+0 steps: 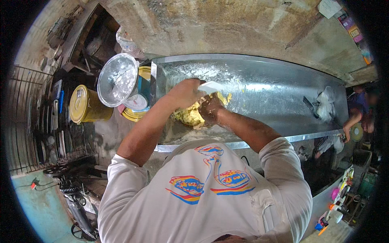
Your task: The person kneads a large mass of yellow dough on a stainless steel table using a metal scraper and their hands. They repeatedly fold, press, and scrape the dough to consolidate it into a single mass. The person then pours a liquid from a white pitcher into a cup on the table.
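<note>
A mass of yellow dough lies near the left end of a metal-topped worktable, with smaller crumbs beside it. My left hand is above the dough, its fingers around a white flat scraper. My right hand presses against the dough's right side, its fingers partly hidden and coated with dough. Pale flour is spread on the metal behind both hands.
Left of the table, a metal bowl rests on a dial scale, near a yellow lidded bucket. A plastic bag and a dark-bladed tool lie at the table's right end. Another person's hand is at the right corner.
</note>
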`<state>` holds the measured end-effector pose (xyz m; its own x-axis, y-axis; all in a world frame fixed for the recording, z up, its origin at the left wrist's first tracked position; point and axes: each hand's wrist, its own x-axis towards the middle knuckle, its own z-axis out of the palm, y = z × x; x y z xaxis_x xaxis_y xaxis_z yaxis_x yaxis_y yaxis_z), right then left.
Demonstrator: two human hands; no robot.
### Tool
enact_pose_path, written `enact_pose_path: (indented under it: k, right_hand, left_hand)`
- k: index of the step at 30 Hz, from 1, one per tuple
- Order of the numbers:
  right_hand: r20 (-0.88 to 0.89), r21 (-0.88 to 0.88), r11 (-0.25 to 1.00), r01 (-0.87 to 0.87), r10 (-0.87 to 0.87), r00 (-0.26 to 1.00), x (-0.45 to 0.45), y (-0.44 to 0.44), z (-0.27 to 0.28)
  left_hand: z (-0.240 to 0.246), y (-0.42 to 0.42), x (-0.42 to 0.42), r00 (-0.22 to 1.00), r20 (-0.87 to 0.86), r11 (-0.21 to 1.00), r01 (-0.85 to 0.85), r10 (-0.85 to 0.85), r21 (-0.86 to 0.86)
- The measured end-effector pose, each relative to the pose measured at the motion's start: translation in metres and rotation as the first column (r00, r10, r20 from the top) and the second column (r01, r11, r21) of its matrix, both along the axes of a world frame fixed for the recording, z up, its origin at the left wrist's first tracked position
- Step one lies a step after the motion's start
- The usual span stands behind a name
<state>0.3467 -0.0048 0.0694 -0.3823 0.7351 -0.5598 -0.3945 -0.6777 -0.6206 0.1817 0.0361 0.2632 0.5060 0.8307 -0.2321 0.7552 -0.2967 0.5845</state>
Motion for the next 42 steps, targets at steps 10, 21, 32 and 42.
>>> enact_pose_path:
  k: [10,21,32,42]
  right_hand:
    - [0.965,-0.152,-0.039,-0.988,-0.222,-0.14,0.008,0.012,0.102]
    - [0.945,0.135,0.176,-0.975,-0.318,0.074,0.017,0.009,0.132]
    - [0.997,0.005,0.239,-0.971,-0.082,-0.015,0.029,0.012,0.145]
    - [0.991,-0.129,0.115,-0.985,0.036,-0.125,0.044,0.016,0.121]
  left_hand:
    - [-0.045,-0.001,0.009,0.996,-0.037,0.995,-0.084,0.086,0.044]
    - [-0.01,-0.033,0.017,0.981,0.169,0.978,-0.121,0.092,0.17]
    - [-0.009,-0.029,0.006,0.951,0.293,0.991,-0.069,0.101,-0.117]
    - [-0.017,-0.03,0.022,0.95,0.267,0.972,-0.105,0.161,-0.21]
